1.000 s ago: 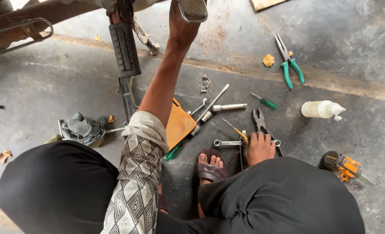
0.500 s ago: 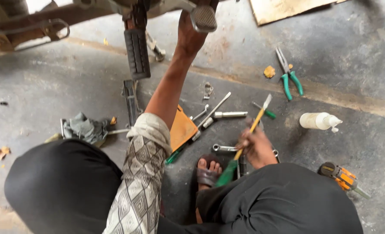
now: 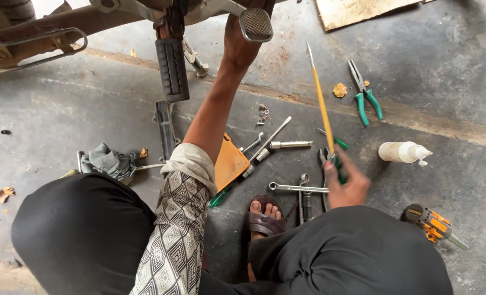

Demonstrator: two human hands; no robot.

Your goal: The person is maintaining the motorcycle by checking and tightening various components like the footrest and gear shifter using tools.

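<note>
Right hand [image 3: 346,184] closed round the green handle of a long yellow-shafted screwdriver [image 3: 320,98], shaft rising far and slightly left from the fist, above spanners [image 3: 297,188] on the floor, left hand [image 3: 237,46] far up, gripping beside the motorcycle footpeg [image 3: 255,24].

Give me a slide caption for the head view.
Right hand lifts a yellow screwdriver; left hand grips the motorcycle footrest.
</note>
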